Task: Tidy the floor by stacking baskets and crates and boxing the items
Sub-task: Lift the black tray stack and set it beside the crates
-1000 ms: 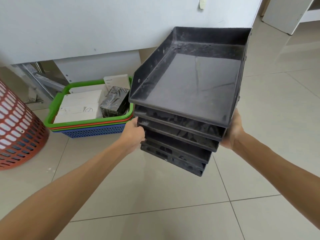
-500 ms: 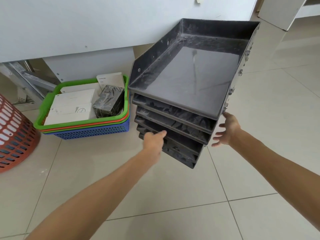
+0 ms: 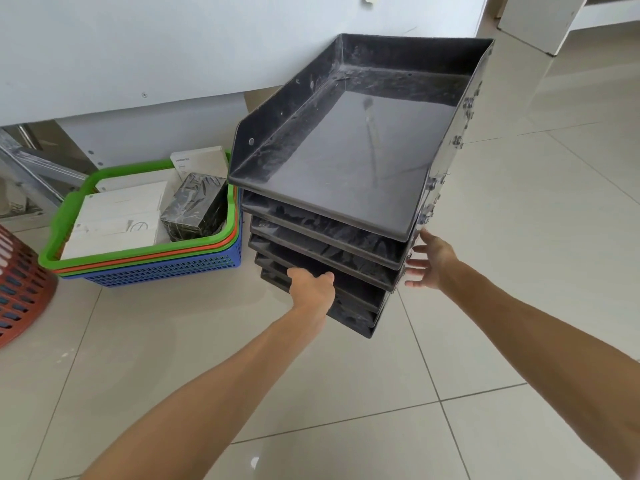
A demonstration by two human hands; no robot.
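A black tray rack (image 3: 346,161) of several stacked tiers stands on the tiled floor, against the white counter. My left hand (image 3: 311,287) is at its front, with fingers curled over the lip of a lower tier. My right hand (image 3: 433,261) is spread beside the rack's right side, fingertips at or just off its edge, holding nothing. To the left of the rack sits a nested stack of green, orange and blue baskets (image 3: 149,252). The top basket holds white boxes (image 3: 117,220) and a black wrapped box (image 3: 195,207).
A red slotted laundry basket (image 3: 17,289) stands at the far left edge. A metal frame (image 3: 31,168) leans under the white counter (image 3: 138,46) behind the baskets. A white cabinet (image 3: 540,19) stands at the back right. Open tiles stretch to the front and right.
Both hands held the rack by its sides a second ago. The right hand has let go and spread open; the left hand has shifted to the front of a lower tier.
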